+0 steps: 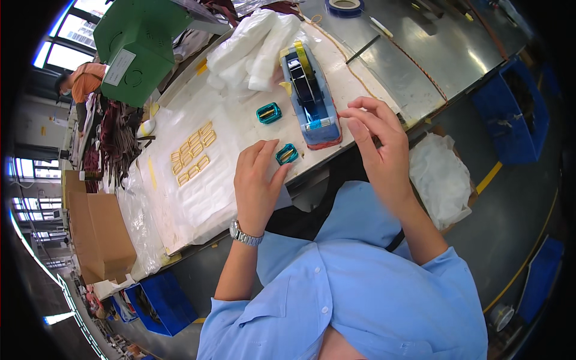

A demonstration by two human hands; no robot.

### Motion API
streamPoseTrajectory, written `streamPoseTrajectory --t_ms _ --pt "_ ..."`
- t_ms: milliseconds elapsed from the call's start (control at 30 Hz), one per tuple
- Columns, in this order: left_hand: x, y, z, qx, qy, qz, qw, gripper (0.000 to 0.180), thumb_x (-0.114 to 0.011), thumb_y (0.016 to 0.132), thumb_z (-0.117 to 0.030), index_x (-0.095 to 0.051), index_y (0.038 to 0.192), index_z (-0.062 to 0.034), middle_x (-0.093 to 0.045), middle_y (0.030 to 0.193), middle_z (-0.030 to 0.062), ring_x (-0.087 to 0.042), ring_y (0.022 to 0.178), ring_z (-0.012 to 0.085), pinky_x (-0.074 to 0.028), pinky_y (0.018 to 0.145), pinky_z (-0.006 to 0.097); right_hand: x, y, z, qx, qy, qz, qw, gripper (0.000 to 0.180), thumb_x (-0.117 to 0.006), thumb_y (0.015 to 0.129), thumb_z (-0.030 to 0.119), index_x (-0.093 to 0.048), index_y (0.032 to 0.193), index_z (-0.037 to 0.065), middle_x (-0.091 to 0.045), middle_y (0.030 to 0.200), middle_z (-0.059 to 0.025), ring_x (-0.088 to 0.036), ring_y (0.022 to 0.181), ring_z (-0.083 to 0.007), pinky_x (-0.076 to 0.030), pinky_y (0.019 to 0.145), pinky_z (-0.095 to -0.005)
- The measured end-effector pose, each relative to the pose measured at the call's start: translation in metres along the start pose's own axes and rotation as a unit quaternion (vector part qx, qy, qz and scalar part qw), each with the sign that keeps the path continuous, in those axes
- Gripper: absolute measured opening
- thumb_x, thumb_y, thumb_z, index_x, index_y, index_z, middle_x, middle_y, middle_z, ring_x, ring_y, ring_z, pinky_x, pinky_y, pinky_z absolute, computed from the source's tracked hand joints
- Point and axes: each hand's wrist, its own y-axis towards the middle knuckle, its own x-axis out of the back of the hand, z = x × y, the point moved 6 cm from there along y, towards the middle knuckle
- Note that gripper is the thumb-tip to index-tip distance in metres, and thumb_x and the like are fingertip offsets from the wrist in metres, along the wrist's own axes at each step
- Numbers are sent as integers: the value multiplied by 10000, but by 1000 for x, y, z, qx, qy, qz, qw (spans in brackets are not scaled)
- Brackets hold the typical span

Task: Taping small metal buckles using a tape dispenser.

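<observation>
My left hand (257,183) is beside a small teal rectangular piece with gold in its middle (287,154). Its thumb and fingers are apart, with the piece just beyond their tips. A second such teal piece (269,113) lies farther back on the white work surface. Just right of a blue tape dispenser (312,99) hangs my right hand (382,141), fingers half bent and apart from the thumb, with nothing visible in them. A roll of yellowish tape sits in the dispenser. To the left, several gold rectangular buckles (193,151) lie in rows.
Crumpled white wrapping (258,45) lies behind the dispenser. A green machine (135,51) stands at the far left, a person in orange (86,81) beyond it. Cardboard box (99,231) and blue bin (159,303) stand left; a white-lined box (441,180) stands right. Cord (420,69) crosses the metal table.
</observation>
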Motion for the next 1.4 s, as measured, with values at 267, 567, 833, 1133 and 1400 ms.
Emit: streamPoseTrajectory --t_ms 267,567,833,1133,1400 --pt "20 66 -51 -170 -90 -70 979 200 -739 945 -9 -798 1133 -44 -763 1106 120 -721 987 321 -584 837 413 -48 23 -15 -87 46 111 989 220 -783 1009 204 -784 991 -15 -713 1180 -83 -652 1078 -192 -500 936 -318" --pt "11 97 -52 -195 7 -95 976 263 -799 936 -82 -804 1197 -45 -775 1159 129 -721 1031 328 -576 899 426 -10 -43 16 -158 227 134 952 133 -789 1002 81 -755 1007 -47 -673 1212 -81 -700 980 -116 -585 875 -276" --pt "-4 110 -40 -175 40 -99 979 402 -810 945 -164 -755 1327 -50 -757 1207 136 -710 1077 329 -577 925 427 -34 -134 -52 -373 318 167 855 128 -722 1058 105 -736 1028 -19 -809 1120 -155 -721 899 -129 -603 868 -305" --pt "36 88 -9 -103 -57 -87 989 283 -782 957 -112 -774 1236 -65 -785 1076 121 -747 861 285 -602 799 372 -26 -138 -35 -363 303 169 865 170 -687 1091 114 -754 1088 -42 -824 1020 -146 -750 837 -131 -616 809 -276" --pt "93 14 143 -14 201 35 979 60 -738 947 -104 -747 952 -45 -756 922 132 -710 859 348 -562 758 441 -28 -140 -34 -354 334 154 860 191 -664 1108 116 -729 1120 -63 -810 980 -152 -767 859 -153 -618 843 -288"
